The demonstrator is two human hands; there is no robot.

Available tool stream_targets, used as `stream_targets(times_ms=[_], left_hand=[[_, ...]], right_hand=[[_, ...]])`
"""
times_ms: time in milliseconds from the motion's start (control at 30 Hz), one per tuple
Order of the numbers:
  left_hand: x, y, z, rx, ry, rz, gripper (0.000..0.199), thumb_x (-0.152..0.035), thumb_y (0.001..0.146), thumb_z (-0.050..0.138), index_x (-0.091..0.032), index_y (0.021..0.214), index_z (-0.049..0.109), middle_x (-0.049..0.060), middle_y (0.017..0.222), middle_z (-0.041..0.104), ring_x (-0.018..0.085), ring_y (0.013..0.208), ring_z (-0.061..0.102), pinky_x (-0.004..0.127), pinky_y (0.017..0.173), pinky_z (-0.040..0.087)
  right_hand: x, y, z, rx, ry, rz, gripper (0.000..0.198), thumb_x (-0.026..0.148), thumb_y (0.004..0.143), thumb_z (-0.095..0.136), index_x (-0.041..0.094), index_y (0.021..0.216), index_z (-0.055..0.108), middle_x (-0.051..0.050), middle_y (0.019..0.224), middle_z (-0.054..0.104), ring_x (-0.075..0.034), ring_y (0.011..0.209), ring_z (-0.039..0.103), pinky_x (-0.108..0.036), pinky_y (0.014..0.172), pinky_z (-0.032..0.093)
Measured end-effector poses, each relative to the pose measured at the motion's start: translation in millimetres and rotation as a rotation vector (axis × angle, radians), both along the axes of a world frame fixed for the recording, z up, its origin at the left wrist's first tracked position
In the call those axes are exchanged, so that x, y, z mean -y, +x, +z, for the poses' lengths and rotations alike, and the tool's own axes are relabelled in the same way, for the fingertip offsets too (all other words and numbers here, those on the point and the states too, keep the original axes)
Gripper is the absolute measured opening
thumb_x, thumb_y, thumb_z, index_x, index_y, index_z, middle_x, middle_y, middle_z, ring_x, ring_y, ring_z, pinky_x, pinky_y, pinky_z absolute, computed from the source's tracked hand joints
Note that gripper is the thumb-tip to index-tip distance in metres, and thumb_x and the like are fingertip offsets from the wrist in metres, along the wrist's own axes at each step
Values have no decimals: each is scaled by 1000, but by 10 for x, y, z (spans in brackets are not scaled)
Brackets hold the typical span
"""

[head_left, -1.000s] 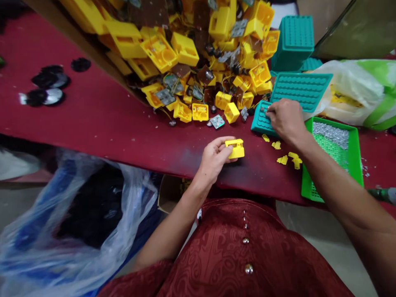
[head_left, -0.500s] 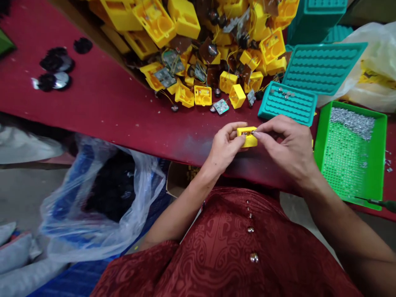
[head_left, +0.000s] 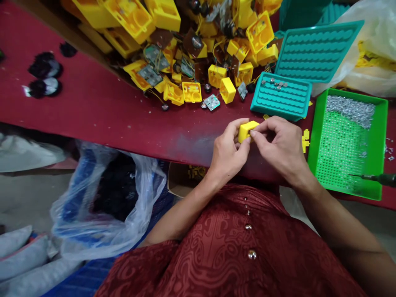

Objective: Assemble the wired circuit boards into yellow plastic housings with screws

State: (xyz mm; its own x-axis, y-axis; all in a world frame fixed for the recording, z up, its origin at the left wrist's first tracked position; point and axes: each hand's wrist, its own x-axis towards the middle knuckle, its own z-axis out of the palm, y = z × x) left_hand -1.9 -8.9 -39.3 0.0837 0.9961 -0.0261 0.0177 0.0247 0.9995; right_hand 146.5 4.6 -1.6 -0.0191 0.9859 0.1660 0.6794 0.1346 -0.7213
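My left hand (head_left: 228, 152) grips a small yellow plastic case (head_left: 246, 130) between thumb and fingers, just over the table's front edge. The case is tilted, with its opening turned towards my right hand (head_left: 281, 149). The right thumb and index finger are pinched together at that opening; whatever is between them is hidden. Behind the hands stands a teal tray (head_left: 280, 103) with several small round silvery cells (head_left: 279, 86) on its ridged top. More yellow cases (head_left: 192, 92), some wired to circuit boards (head_left: 212, 102), lie heaped farther back.
At right, a green basket (head_left: 315, 136) holds many small silvery screws (head_left: 352, 108), with a screwdriver-like tool (head_left: 382, 178) across its edge. Yellow clip-like parts (head_left: 305, 141) lie beside it. Black discs (head_left: 45, 65) sit at left. Below is a plastic-lined blue crate (head_left: 72, 206).
The yellow case has been tipped and turned in my left hand, so its opening now faces right. My right fingertips stay at the opening. The view has shifted slightly.
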Motion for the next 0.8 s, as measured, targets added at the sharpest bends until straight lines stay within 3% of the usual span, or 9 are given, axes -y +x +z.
stream_targets(times_ms=[100, 200, 300, 433, 533, 667, 800], left_hand=[[46, 10, -6, -140, 71, -5, 43, -17, 92, 65, -20, 135, 62, 9, 129, 81, 19, 107, 79, 32, 94, 63], [62, -1, 19, -25, 16, -34, 40, -20, 93, 66, -21, 134, 62, 8, 129, 81, 19, 111, 79, 30, 95, 64], [49, -38, 111, 148, -80, -81, 37, -28, 95, 72, -21, 130, 63, 9, 134, 80, 20, 121, 77, 30, 104, 62], [2, -93, 245, 267, -137, -111, 49, -41, 87, 86, -20, 127, 66, 11, 129, 81, 24, 124, 77, 33, 107, 60], [-34, -104, 286, 349, -192, -121, 53, -43, 83, 90, -20, 126, 69, 10, 123, 82, 25, 121, 77, 33, 103, 62], [-48, -92, 287, 431, -281, -141, 48, -34, 81, 90, -20, 123, 72, 8, 117, 84, 19, 106, 80, 27, 94, 64], [-30, -77, 254, 488, -414, -109, 44, -26, 79, 91, -18, 118, 73, 5, 107, 84, 15, 91, 79, 22, 80, 66]], right_hand=[[-29, 63, 2, 101, 13, 51, 7, 16, 82, 69, 16, 76, 66, -3, 78, 66, -13, 72, 56, -29, 72, 39], [-104, 178, -31, 76, -60, 23, 25, 28, 78, 84, 17, 86, 63, -1, 80, 64, -12, 70, 53, -28, 70, 42], [-158, 274, -59, -95, -239, 46, 44, 46, 72, 92, 17, 93, 66, -1, 83, 67, -12, 69, 56, -27, 65, 44], [-130, 289, -29, -364, -390, 272, 46, 60, 83, 80, 16, 97, 78, -6, 96, 76, -15, 85, 66, -29, 77, 52], [-69, 261, 9, -461, -400, 254, 53, 67, 80, 81, 16, 92, 78, -5, 95, 76, -14, 83, 64, -27, 75, 51], [40, 276, 49, -372, -376, 163, 61, 76, 78, 79, 15, 80, 73, -5, 80, 70, -11, 68, 53, -25, 62, 42], [169, 378, 77, -200, -181, 76, 41, 58, 90, 73, 17, 91, 80, -7, 89, 76, -14, 72, 61, -26, 65, 45]])
